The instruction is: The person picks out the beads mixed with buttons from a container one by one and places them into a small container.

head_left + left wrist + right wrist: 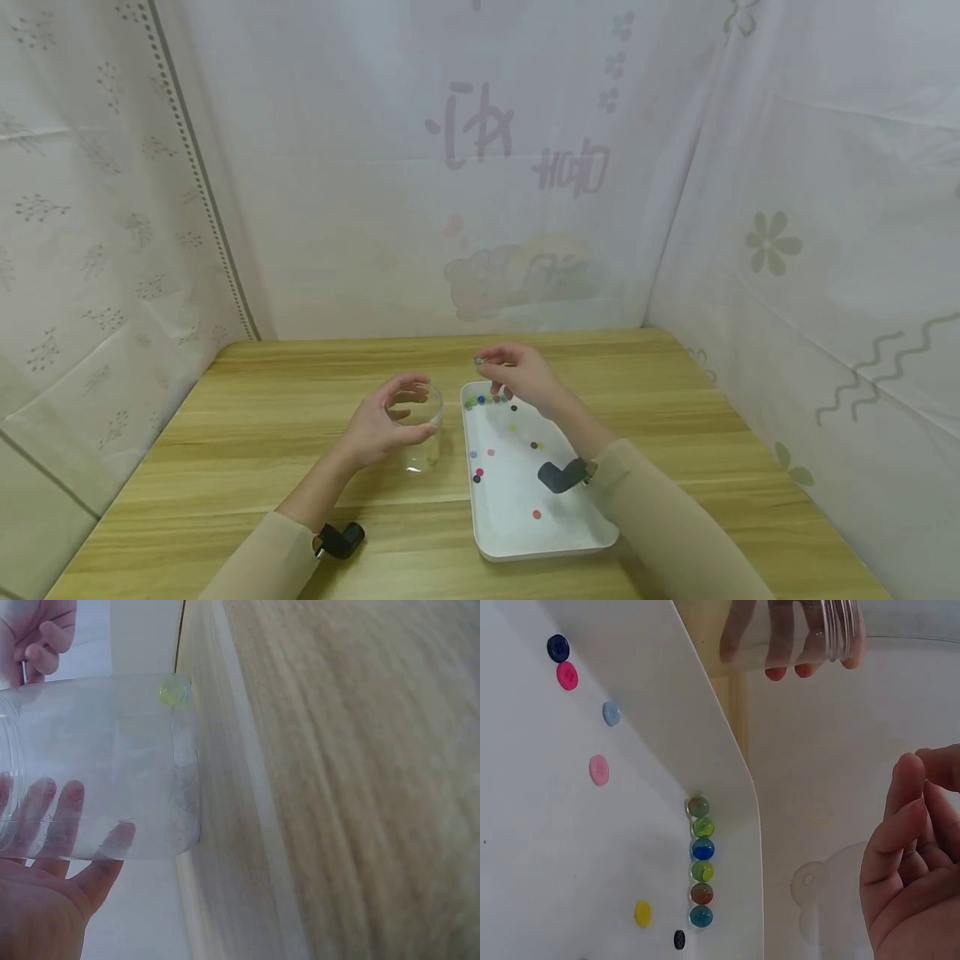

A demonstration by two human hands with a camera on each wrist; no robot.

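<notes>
My left hand (378,429) grips a clear jar (415,446), thumb on the near side and fingers round the far side. The jar stands upright on the table with its open mouth up. A yellow-green marble (172,690) lies inside at its bottom edge. To the right, my right hand (521,375) pinches a small marble (478,361) between thumb and fingertips, above the far end of a white tray (517,533). That marble is hidden by the fingers in the right wrist view. Inside the tray, several glass marbles (703,849) sit in a row against the far wall.
Buttons of various colours lie scattered in the tray, among them a pink button (599,770), a yellow button (643,913) and a red button (536,515). The wooden table (262,433) is bordered by hanging printed curtains (375,208) at the back and sides.
</notes>
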